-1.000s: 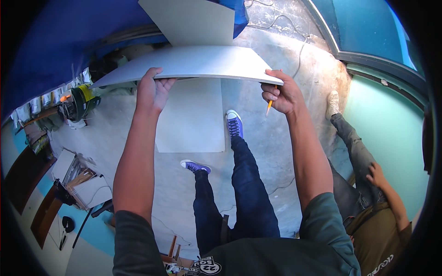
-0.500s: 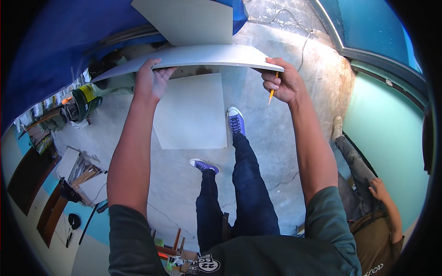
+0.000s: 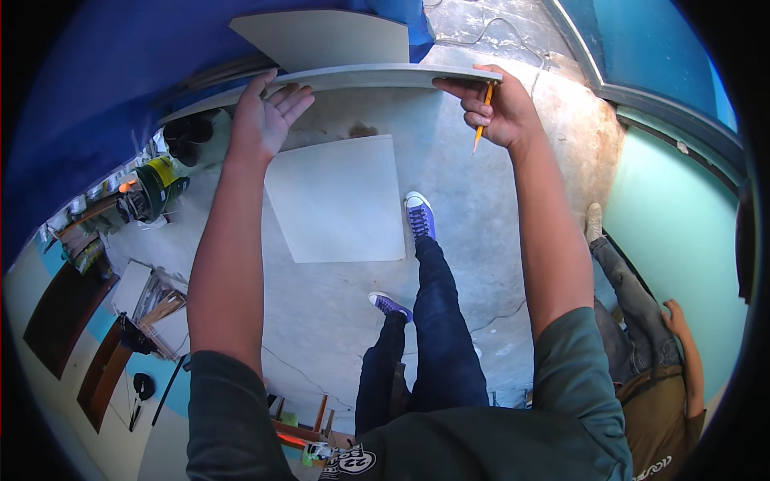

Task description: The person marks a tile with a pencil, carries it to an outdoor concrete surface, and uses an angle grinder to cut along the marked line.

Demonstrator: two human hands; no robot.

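Out in front of me a long white board [image 3: 369,74] is seen almost edge-on. My left hand [image 3: 265,116] supports its near edge with the thumb raised and the fingers loosely extended beneath, palm showing. My right hand [image 3: 497,108] grips the board's right end and also holds a yellow pencil [image 3: 483,116], point downward. Another flat white panel [image 3: 335,200] lies on the floor below, beside my purple sneakers. A pale panel [image 3: 325,36] stands behind the held board against blue sheeting [image 3: 120,64].
A co-worker's leg and arm [image 3: 650,321] are at the right, beside a mint wall [image 3: 674,216]. A green-and-yellow bucket [image 3: 160,180] and cluttered materials [image 3: 160,313] line the left. A loose cable [image 3: 513,32] runs across the floor at the top.
The board and both hands have moved up and away, and the board has tilted more edge-on. My left fingers have loosened. The co-worker's leg has shifted right and down.
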